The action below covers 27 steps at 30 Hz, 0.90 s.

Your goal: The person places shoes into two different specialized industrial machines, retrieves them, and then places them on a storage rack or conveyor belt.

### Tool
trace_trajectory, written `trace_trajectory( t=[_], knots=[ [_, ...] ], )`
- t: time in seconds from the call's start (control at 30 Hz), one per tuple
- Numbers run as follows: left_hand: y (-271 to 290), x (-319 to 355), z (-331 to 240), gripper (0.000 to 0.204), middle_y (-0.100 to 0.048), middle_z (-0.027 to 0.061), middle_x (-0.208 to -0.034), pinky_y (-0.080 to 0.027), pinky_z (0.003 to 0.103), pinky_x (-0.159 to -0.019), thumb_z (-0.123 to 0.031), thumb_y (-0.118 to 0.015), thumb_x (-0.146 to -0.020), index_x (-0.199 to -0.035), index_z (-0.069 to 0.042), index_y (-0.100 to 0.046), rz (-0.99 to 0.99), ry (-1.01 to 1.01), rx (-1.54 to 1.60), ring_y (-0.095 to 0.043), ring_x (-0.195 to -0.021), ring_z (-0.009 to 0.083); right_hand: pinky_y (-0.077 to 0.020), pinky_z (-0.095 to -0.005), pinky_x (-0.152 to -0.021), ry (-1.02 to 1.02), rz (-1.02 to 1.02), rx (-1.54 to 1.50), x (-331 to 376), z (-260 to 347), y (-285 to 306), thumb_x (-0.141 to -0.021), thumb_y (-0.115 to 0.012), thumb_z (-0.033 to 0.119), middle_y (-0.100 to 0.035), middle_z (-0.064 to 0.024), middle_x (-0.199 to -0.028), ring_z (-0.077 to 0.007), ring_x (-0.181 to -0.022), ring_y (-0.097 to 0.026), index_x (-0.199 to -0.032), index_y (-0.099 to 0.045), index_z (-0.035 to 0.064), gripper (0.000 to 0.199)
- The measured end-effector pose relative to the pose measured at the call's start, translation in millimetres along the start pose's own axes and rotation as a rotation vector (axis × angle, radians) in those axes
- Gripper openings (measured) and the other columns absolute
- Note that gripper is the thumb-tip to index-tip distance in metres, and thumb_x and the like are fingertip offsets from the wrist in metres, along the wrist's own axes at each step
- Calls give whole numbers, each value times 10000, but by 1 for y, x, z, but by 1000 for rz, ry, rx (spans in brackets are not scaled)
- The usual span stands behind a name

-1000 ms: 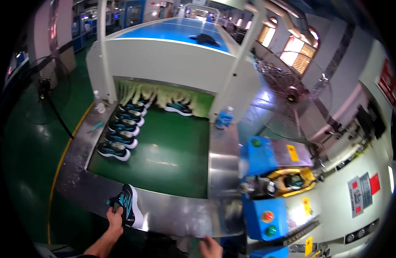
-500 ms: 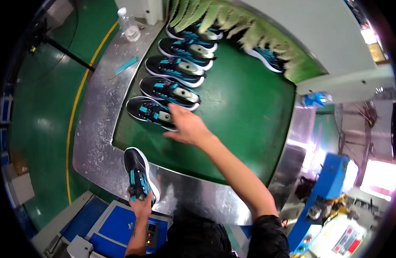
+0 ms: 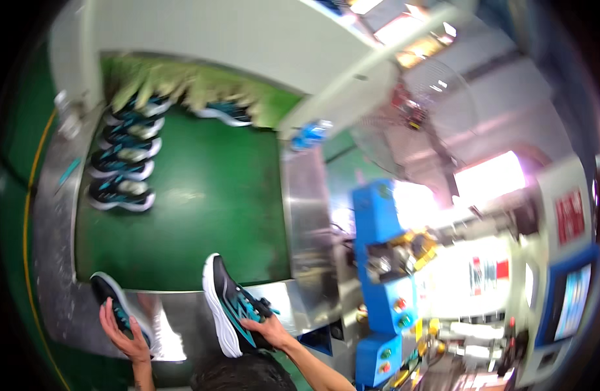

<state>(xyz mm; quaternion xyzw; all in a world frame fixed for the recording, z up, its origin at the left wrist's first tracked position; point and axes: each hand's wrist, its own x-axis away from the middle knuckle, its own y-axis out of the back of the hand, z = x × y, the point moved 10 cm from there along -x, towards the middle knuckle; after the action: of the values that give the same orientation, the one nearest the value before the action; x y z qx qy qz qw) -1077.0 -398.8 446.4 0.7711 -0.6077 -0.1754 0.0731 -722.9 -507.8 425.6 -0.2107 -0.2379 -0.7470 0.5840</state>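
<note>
Left hand (image 3: 125, 333) grip clamped on black-teal shoe (image 3: 114, 306), sole outward, low over steel bench rim (image 3: 59, 287). Right hand (image 3: 269, 328) grip clamped on second shoe (image 3: 227, 301), white sole tilted left, fingers at laces, above near edge of green belt (image 3: 195, 215). Row of four like shoes (image 3: 120, 171) at belt's far left, well apart from hands; one more (image 3: 225, 115) near fringe curtain (image 3: 182, 85), probably same kind, blurred. Blue machine (image 3: 378, 274) to right.
</note>
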Motion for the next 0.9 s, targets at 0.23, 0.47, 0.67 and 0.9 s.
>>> trace_trajectory(
  t=[0.23,0.47,0.67,0.9],
  knots=[
    [-214,69,-217,877,-354,178,-1455,-319,387,-1087,-422,-592,-873,-1491,-18,-118,1167,-60,926,-389,-1327,285,-473,-332,-876,570,-90,-171,137,112,44,-765,-757,223,-588,-110,-1158,-179,-1019,-563,-1323,-404,-3,698],
    [-294,304,-234,748,-520,111,-1233,-463,358,-934,-185,-663,-786,-1403,13,-288,1554,87,620,-561,-1048,204,-403,-318,-975,735,-575,-495,289,-72,169,-793,-760,217,-560,-63,-1183,-159,-1090,-503,-1339,-442,25,661],
    [-299,603,-351,697,-325,179,-1467,-310,399,-1109,17,-636,-841,-1421,-9,-249,2043,290,692,-343,-1362,283,-457,-334,-863,174,-1370,-942,535,-328,230,-794,-721,157,-581,-32,-1036,-164,-919,-557,-1174,-533,43,439],
    [-464,852,-472,1046,-371,318,-1389,-380,369,-1041,-312,-758,-714,-1429,97,-113,1891,-725,9,-433,-1273,374,-481,-360,-865,663,-1612,-1139,682,-338,248,-784,-678,77,-581,-107,-1135,-211,-1023,-575,-1307,-424,16,585]
  ],
)
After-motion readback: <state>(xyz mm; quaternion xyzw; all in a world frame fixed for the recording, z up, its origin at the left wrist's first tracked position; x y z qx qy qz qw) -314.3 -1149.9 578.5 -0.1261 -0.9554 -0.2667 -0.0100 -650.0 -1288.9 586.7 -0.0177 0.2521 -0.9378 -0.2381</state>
